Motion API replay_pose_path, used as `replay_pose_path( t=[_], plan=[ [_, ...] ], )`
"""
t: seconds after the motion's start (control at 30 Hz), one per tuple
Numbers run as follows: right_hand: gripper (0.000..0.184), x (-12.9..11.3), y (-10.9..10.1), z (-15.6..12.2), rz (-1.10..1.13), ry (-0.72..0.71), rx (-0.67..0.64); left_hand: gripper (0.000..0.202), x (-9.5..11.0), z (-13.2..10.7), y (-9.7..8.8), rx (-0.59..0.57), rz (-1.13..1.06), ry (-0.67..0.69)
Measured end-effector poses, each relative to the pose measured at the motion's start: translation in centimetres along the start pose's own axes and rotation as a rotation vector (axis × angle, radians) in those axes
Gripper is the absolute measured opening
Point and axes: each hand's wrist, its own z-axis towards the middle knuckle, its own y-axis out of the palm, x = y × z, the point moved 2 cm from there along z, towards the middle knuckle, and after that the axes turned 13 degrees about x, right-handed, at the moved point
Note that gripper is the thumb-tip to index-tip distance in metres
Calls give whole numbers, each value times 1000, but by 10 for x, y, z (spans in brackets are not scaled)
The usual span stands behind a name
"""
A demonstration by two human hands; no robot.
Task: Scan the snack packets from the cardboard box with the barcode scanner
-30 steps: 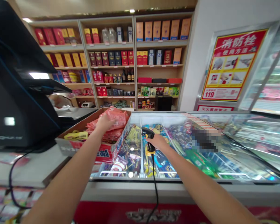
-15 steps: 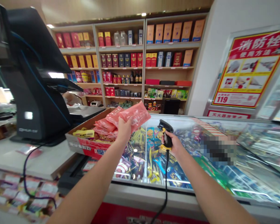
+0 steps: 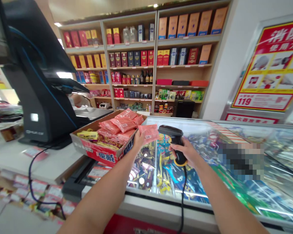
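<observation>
Now, the left hand [image 3: 139, 140] pinches a flat pink plastic packet [image 3: 148, 133] just past the corner of a cardboard carton [image 3: 97, 153] (crinkly packets [image 3: 119, 125] heaped inside), over the freezer glass [image 3: 224, 191]; the right hand [image 3: 184, 151] grips a black corded scanner [image 3: 174, 136], a narrow gap beside the packet.

A salmon-pink plastic packet [image 3: 148, 132], a black barcode scanner [image 3: 175, 138] with yellow trim, a red-and-white carton [image 3: 97, 155]

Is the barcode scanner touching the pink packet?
Cannot tell: in the head view, the barcode scanner and pink packet meet edge to edge, depth unclear.
</observation>
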Motion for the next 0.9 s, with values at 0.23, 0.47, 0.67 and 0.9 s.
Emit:
replay_pose_path(
  t=[0.23,0.47,0.67,0.9],
  plan=[
    [28,15,21,-7,-175,58,-42,25,3,-12,6,51,-80,32],
    [27,24,18,1,-260,8,12,25,6,-15,6,86,-88,19],
    [28,33,17,6,-286,-5,17,25,5,-14,5,89,-76,63],
    [23,31,19,3,-240,15,23,26,1,-14,5,62,-138,-3]
  ],
)
